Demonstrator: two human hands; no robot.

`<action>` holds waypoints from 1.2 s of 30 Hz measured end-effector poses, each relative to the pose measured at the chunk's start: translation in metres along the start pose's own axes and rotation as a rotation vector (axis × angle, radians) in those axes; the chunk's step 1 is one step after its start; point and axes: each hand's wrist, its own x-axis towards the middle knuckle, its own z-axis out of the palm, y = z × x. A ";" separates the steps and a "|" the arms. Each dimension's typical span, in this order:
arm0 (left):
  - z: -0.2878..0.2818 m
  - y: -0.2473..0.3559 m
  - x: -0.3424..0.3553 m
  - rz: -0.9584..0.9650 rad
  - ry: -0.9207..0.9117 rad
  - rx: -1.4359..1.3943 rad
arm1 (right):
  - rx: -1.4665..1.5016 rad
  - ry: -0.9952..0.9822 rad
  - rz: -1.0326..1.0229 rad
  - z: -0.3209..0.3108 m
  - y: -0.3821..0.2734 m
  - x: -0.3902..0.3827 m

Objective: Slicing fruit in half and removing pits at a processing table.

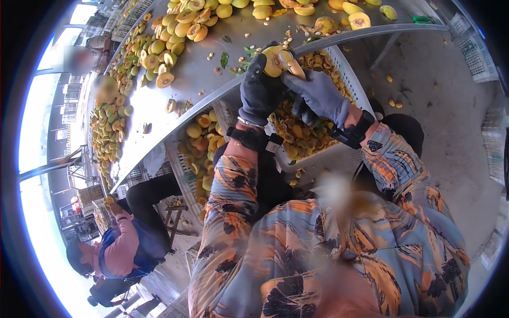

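Just over the near edge of the metal table [199, 77], my left hand [259, 90], in a dark glove, grips a yellow stone fruit half [272, 59] with its cut face up. My right hand [322, 94], in a grey glove, is closed on a short tan handle [292, 64] that looks wooden. The handle's far end meets the fruit, and any blade or tip is hidden. Below both hands stands a white perforated crate [356, 77] holding many cut fruit pieces [302, 135].
Halved fruit [180, 26] is heaped along the table's far side, with leaves [224, 59] and loose bits nearer. Left of my legs, another crate [177, 164] holds fruit. A co-worker [124, 244] sits at the lower left. Fruit scraps [393, 103] lie on the floor at right.
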 end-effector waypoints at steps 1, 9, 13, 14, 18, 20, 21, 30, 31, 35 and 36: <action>0.003 -0.001 0.005 -0.224 0.004 -0.696 | -0.060 0.038 -0.011 0.001 0.002 0.002; 0.012 -0.006 0.007 -0.176 0.026 -0.592 | -0.199 0.078 -0.020 0.006 0.000 0.003; 0.026 -0.009 0.002 -0.033 0.186 -0.164 | -0.352 0.117 -0.111 0.013 0.013 0.007; 0.028 -0.006 0.001 -0.022 0.220 -0.082 | -0.355 0.113 -0.107 0.015 0.014 0.006; 0.029 -0.010 -0.003 -0.033 0.259 -0.056 | -0.704 0.108 -0.389 0.005 0.049 0.024; 0.028 -0.009 -0.004 -0.036 0.250 -0.093 | -1.044 0.110 -0.690 0.004 0.055 0.025; 0.028 -0.008 -0.004 -0.005 0.246 -0.075 | -1.042 0.121 -0.667 0.003 0.058 0.025; 0.015 -0.010 0.002 0.124 0.145 0.067 | -0.314 0.075 -0.089 0.026 0.019 -0.005; 0.015 -0.007 0.002 0.080 0.089 0.082 | -0.225 0.051 -0.039 0.026 0.013 -0.009; 0.011 -0.012 0.007 -0.057 0.119 -0.053 | -0.234 0.015 0.018 0.019 0.005 -0.014; 0.002 -0.033 0.018 0.152 0.131 0.020 | -0.189 -0.011 0.088 0.016 0.001 -0.015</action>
